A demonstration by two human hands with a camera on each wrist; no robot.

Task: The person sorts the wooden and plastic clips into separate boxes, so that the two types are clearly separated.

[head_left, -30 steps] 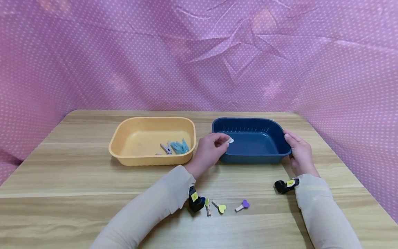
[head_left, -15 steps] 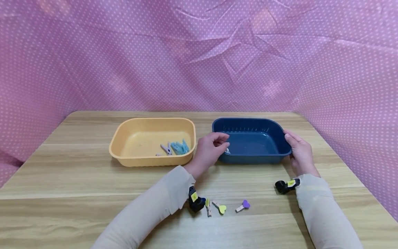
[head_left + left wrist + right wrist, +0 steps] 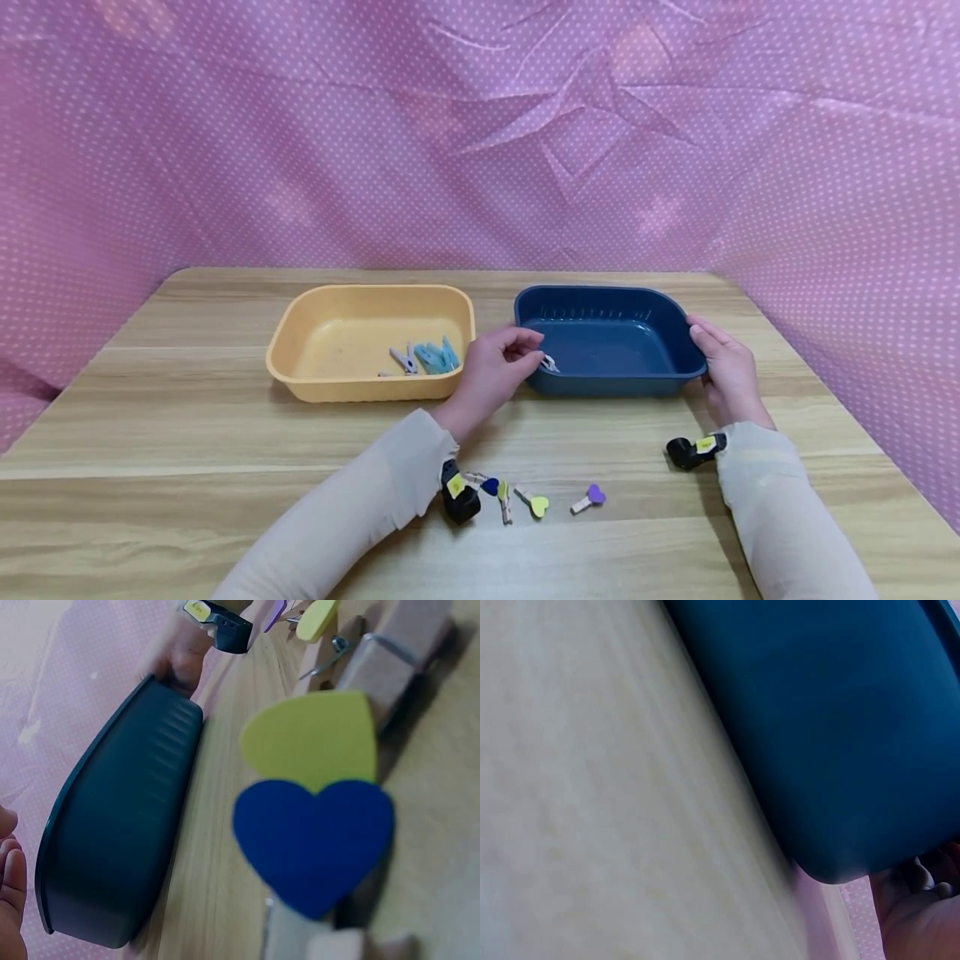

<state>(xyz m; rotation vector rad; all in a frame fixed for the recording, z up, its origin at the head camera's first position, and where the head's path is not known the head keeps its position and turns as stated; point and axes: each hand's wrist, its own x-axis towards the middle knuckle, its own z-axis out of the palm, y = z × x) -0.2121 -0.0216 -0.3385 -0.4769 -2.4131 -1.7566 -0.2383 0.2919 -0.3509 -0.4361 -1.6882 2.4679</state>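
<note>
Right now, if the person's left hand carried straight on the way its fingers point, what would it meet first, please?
Probably the white clip lying just inside the dark blue plastic tub. The left hand points right across the tub's near-left rim, though depth is unclear.

Bare wooden table [image 3: 187, 433] lay open from 6 to 9 o'clock, while the yellow tray [image 3: 371, 340] at 11, the blue tray [image 3: 609, 337] at 1 and the heart-topped pegs [image 3: 536, 502] at 6 blocked passage, with pink cloth [image 3: 480, 133] walling 12.
</note>
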